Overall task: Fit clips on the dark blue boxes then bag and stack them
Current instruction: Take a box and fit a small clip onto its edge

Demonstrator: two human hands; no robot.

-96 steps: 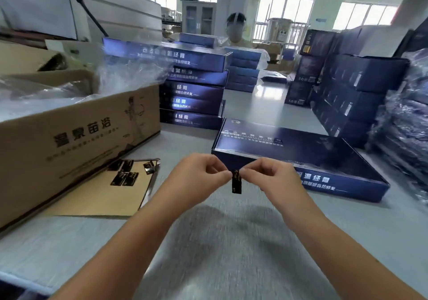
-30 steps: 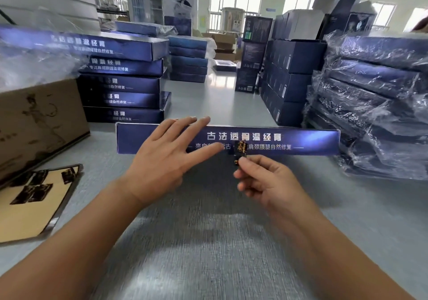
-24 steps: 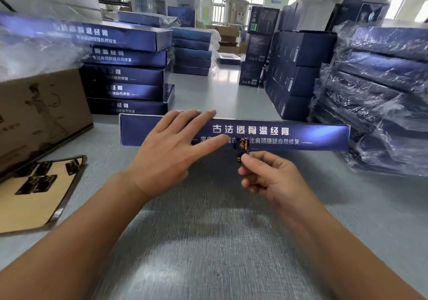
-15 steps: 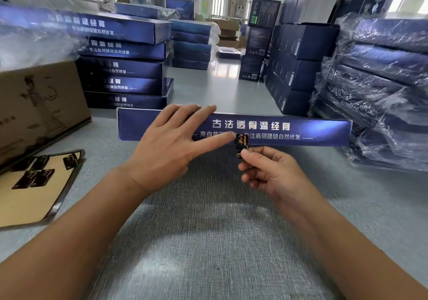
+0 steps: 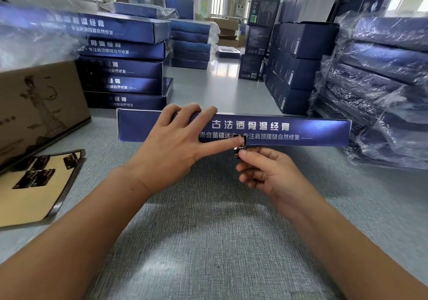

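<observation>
A long dark blue box (image 5: pixel 301 130) lies across the table in front of me, its printed front side facing me. My left hand (image 5: pixel 171 146) rests spread over its top left part, the thumb stretched right along the lower edge. My right hand (image 5: pixel 266 172) pinches a small black clip (image 5: pixel 239 148) at the bottom edge of the box's front, right at my left thumb tip. Most of the clip is hidden by fingers.
A brown card (image 5: pixel 34 190) with several black clips lies at the left, beside a cardboard carton (image 5: pixel 39 107). A stack of blue boxes (image 5: pixel 122 68) stands behind left. Bagged boxes (image 5: pixel 382 86) pile up at the right, more dark boxes (image 5: pixel 298 63) behind.
The box went from lying flat at an angle to facing me edge-on. The clip moved from between both hands to the box's lower front edge; my left thumb slid onto it.
</observation>
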